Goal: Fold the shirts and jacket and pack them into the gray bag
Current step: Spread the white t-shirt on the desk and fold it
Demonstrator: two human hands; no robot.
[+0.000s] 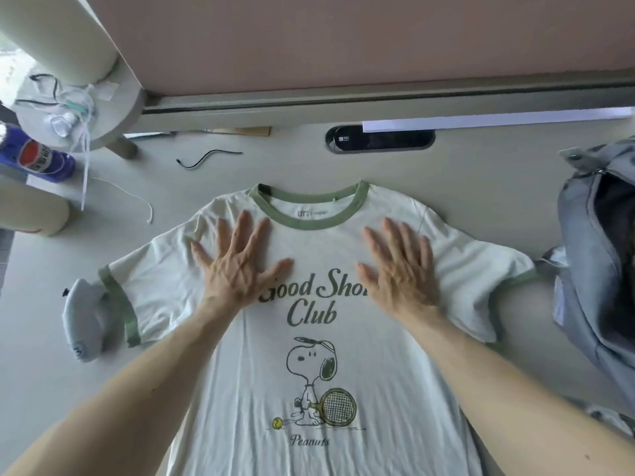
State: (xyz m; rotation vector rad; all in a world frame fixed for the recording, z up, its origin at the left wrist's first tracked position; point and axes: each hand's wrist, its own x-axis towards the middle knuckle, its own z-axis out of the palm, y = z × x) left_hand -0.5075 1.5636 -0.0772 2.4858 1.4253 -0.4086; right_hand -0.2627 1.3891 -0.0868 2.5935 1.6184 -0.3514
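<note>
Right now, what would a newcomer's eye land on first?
The cream Snoopy T-shirt with green trim, spread print-up across the middle of the table. The left hand and right hand press flat on its chest, fingers spread. At the right edge the gray bag lies open.

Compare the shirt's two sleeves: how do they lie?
The left sleeve lies flat, its broad green cuff fully showing; the right sleeve is rumpled, its cuff showing only a thin green edge. The left sleeve ends by a small gray pouch, the right by the gray bag. Both are unfolded.
</note>
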